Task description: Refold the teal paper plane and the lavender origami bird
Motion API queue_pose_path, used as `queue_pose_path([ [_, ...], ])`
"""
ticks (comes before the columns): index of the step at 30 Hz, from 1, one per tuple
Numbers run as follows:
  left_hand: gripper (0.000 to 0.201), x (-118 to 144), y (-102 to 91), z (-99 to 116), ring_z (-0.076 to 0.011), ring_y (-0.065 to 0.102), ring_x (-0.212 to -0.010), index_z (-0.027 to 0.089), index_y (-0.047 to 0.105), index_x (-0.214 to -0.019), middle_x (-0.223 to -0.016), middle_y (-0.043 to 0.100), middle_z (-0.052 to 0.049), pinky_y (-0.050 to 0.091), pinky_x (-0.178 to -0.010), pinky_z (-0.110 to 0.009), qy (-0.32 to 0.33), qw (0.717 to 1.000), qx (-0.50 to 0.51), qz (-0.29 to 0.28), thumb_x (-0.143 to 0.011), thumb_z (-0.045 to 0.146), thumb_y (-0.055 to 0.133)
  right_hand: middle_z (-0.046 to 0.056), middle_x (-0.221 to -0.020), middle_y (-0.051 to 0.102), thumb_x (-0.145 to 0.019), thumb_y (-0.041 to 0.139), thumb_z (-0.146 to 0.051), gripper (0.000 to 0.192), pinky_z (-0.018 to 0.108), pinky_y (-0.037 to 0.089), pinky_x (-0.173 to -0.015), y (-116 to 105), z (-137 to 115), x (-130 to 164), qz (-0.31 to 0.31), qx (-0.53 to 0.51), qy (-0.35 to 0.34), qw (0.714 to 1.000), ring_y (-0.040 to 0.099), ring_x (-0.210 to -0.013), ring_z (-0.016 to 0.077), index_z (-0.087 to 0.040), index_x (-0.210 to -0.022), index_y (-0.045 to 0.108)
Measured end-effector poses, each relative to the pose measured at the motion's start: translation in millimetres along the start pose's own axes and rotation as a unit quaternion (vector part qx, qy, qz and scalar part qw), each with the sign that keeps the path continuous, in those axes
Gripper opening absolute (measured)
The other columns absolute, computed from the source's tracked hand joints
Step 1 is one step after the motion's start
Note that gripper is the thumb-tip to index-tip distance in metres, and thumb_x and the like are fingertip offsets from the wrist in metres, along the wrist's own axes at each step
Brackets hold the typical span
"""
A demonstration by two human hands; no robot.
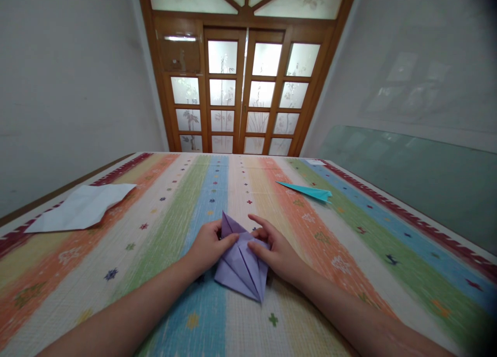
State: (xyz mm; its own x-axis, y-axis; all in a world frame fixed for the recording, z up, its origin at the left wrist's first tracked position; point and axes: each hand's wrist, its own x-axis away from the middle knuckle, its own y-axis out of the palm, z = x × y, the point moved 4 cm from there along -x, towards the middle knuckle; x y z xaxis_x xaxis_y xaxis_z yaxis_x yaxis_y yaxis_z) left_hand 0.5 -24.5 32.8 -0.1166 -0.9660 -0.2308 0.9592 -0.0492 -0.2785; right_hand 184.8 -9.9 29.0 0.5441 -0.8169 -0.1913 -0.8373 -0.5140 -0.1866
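A purple folded paper (241, 268) with several creases and pointed corners is held between both hands, just above the tablecloth. My left hand (209, 246) grips its upper left part, the thumb lying on top and the fingers curled behind. On the right side, my right hand (276, 248) pinches the paper with the thumb on its face. The right index finger is stretched out past the paper, while the other fingers are partly hidden behind it.
A striped tablecloth (155, 253) covers the table. White paper (81, 207) lies at the left. A turquoise folded paper plane (308, 191) rests at the right, beyond my right hand. Wooden glazed doors (244, 88) stand behind the table, and walls flank it.
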Motion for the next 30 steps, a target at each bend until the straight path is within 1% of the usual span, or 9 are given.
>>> queue_pose_path([
  [2, 0.023, -0.1, -6.7, -0.2, -0.0212, 0.064, -0.078, 0.013, 0.069, -0.092, -0.088, 0.072, -0.008, 0.049, -0.068, -0.03, -0.002, 0.998, -0.01, 0.058, -0.082, 0.034, 0.067, 0.003, -0.092, 0.061, -0.087, 0.065, -0.037, 0.069, 0.029, 0.048, -0.069, -1.1, 1.4, -0.2, 0.008, 0.004, 0.007, 1.0, 0.059, -0.077, 0.0162, -0.025, -0.146, 0.032],
  [4, 0.027, -0.2, -11.5, -0.9, -0.0223, 0.065, -0.078, 0.012, 0.069, -0.091, -0.088, 0.072, -0.009, 0.05, -0.068, -0.031, -0.009, 0.995, -0.012, 0.097, -0.081, 0.037, 0.069, 0.003, -0.094, 0.061, -0.083, 0.07, -0.038, 0.079, 0.031, 0.049, -0.069, -1.3, 1.6, -0.1, 0.017, 0.009, 0.008, 1.0, 0.059, -0.078, 0.0172, -0.026, -0.148, 0.028],
  [8, 0.03, -0.3, -13.2, -0.7, -0.0229, 0.066, -0.082, 0.012, 0.068, -0.094, -0.093, 0.073, -0.01, 0.052, -0.071, -0.031, -0.008, 0.992, 0.034, 0.123, -0.08, 0.038, 0.07, 0.004, -0.098, 0.062, -0.077, 0.077, -0.03, 0.101, 0.03, 0.05, -0.066, 2.4, 0.7, 0.9, 0.015, -0.021, 0.017, 1.0, 0.061, -0.076, 0.0174, -0.031, -0.153, 0.011],
  [10, 0.03, -0.5, -12.7, -0.1, -0.0218, 0.066, -0.081, 0.013, 0.068, -0.095, -0.093, 0.073, -0.009, 0.051, -0.07, -0.03, -0.006, 0.99, 0.057, 0.129, -0.079, 0.039, 0.07, 0.003, -0.097, 0.064, -0.077, 0.076, -0.027, 0.105, 0.029, 0.049, -0.063, 4.1, 0.4, 1.4, 0.01, -0.052, 0.025, 0.998, 0.062, -0.073, 0.0164, -0.033, -0.154, 0.004],
  [12, 0.03, -0.7, -12.9, 0.0, -0.0196, 0.065, -0.075, 0.013, 0.068, -0.09, -0.088, 0.072, -0.008, 0.05, -0.066, -0.028, -0.009, 0.987, 0.071, 0.141, -0.08, 0.041, 0.069, 0.002, -0.093, 0.065, -0.079, 0.074, -0.025, 0.104, 0.027, 0.048, -0.061, 3.9, 0.3, 1.3, 0.013, -0.072, 0.025, 0.997, 0.062, -0.071, 0.0154, -0.033, -0.154, 0.002],
  [17, 0.041, -2.4, -15.6, -3.6, -0.0141, 0.056, -0.056, 0.012, 0.065, -0.073, -0.066, 0.064, -0.003, 0.044, -0.052, -0.024, -0.036, 0.982, 0.102, 0.154, -0.082, 0.052, 0.064, 0.001, -0.091, 0.066, -0.079, 0.073, -0.024, 0.102, 0.026, 0.048, -0.059, 1.0, 3.3, -1.1, 0.016, -0.095, 0.031, 0.995, 0.063, -0.069, 0.0152, -0.033, -0.154, 0.004],
  [22, 0.044, -5.2, -23.6, -8.0, -0.0133, 0.054, -0.053, 0.014, 0.06, -0.068, -0.061, 0.059, -0.002, 0.046, -0.051, -0.024, -0.055, 0.972, 0.146, 0.175, -0.081, 0.056, 0.063, 0.002, -0.092, 0.067, -0.079, 0.073, -0.024, 0.101, 0.027, 0.049, -0.061, -0.5, 7.6, -2.6, 0.004, -0.121, 0.035, 0.992, 0.065, -0.072, 0.0164, -0.032, -0.153, 0.007],
  [27, 0.041, -8.8, -34.5, -10.0, -0.0126, 0.055, -0.054, 0.014, 0.064, -0.079, -0.062, 0.058, 0.0, 0.048, -0.051, -0.023, -0.059, 0.961, 0.186, 0.198, -0.081, 0.054, 0.063, 0.003, -0.096, 0.069, -0.078, 0.074, -0.025, 0.1, 0.031, 0.052, -0.067, -3.9, 13.6, -3.4, 0.013, -0.123, 0.041, 0.991, 0.067, -0.078, 0.0185, -0.031, -0.153, 0.008],
  [30, 0.043, -10.5, -37.4, -12.4, -0.0132, 0.056, -0.055, 0.013, 0.065, -0.08, -0.063, 0.058, -0.001, 0.048, -0.051, -0.024, -0.07, 0.956, 0.189, 0.212, -0.081, 0.056, 0.062, 0.004, -0.099, 0.069, -0.079, 0.072, -0.025, 0.089, 0.033, 0.053, -0.072, -5.3, 12.0, -4.5, 0.032, -0.105, 0.034, 0.993, 0.068, -0.085, 0.0201, -0.027, -0.151, 0.021],
])
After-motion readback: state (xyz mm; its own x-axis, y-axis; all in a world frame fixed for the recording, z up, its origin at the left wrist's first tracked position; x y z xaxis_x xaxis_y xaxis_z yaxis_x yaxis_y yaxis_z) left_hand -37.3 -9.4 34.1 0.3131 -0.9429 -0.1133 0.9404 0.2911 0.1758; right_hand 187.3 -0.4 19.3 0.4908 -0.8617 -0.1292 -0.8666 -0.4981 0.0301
